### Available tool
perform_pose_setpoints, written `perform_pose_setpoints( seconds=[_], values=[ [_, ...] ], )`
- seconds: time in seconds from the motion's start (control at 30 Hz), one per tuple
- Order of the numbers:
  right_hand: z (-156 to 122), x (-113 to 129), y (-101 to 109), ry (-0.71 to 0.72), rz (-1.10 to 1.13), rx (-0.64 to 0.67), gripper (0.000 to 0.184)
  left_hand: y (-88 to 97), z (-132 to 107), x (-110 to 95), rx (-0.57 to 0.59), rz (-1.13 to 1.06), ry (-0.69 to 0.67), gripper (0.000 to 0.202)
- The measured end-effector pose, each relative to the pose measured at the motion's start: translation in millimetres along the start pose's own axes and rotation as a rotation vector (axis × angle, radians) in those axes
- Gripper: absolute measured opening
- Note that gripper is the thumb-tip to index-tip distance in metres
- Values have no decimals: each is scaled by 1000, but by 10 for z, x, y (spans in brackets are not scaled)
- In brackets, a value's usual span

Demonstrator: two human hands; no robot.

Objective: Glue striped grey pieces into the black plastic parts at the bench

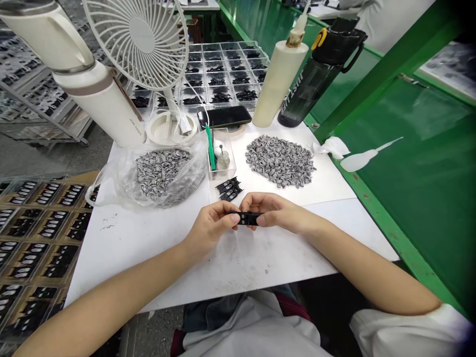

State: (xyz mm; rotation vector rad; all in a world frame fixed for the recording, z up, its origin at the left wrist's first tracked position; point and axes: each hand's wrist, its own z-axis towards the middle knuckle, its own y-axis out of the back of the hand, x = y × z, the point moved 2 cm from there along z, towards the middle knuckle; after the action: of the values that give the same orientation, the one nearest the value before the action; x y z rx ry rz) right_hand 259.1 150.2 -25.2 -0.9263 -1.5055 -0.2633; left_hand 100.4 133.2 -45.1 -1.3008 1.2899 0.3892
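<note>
Between my two hands, over the white table, is a small black plastic part [248, 218] with light spots on its face. My left hand [212, 224] pinches its left end between thumb and fingers. At the other end, my right hand [277, 212] grips it, with the thumb in front and the fingers behind. Just beyond the hands lies a little group of black parts with silvery ovals [229, 188]. Farther to the right is a heap of small grey pieces [281, 161]. A clear plastic bag [178, 186] at the left holds more grey pieces.
Behind stand a white fan [143, 37], a white flask [100, 101], a cream squeeze bottle [278, 82] and a dark water bottle [314, 74]. A phone [225, 116] lies near a clear box [226, 168] with a green tool. Compartment trays [55, 213] fill the left side.
</note>
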Motion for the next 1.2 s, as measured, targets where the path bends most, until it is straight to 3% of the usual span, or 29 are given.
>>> perform_pose_setpoints(
  seconds=[0.2,0.47,0.63,0.77,0.9,1.07,1.13,1.2],
  values=[
    [7,10,-10,-43,-41,-43,21,8,1,-21,-39,-10,9,14],
    [16,11,21,-28,-40,-139,19,7,18,-16,13,-12,107,16],
    [-26,58,-1,12,-104,-40,20,-9,-31,-17,1,100,-58,16],
    [-77,86,16,140,-310,71,23,-39,-99,-61,56,323,-300,7],
    [-115,122,24,260,-489,158,24,-66,-154,-72,93,478,-463,14],
    [-134,164,-19,296,-553,209,23,-103,-198,-102,81,601,-651,22],
    [-138,165,-27,285,-561,208,22,-105,-198,-113,83,615,-634,19],
    [-139,158,-16,261,-553,173,22,-90,-178,-105,76,574,-516,11]
  ],
)
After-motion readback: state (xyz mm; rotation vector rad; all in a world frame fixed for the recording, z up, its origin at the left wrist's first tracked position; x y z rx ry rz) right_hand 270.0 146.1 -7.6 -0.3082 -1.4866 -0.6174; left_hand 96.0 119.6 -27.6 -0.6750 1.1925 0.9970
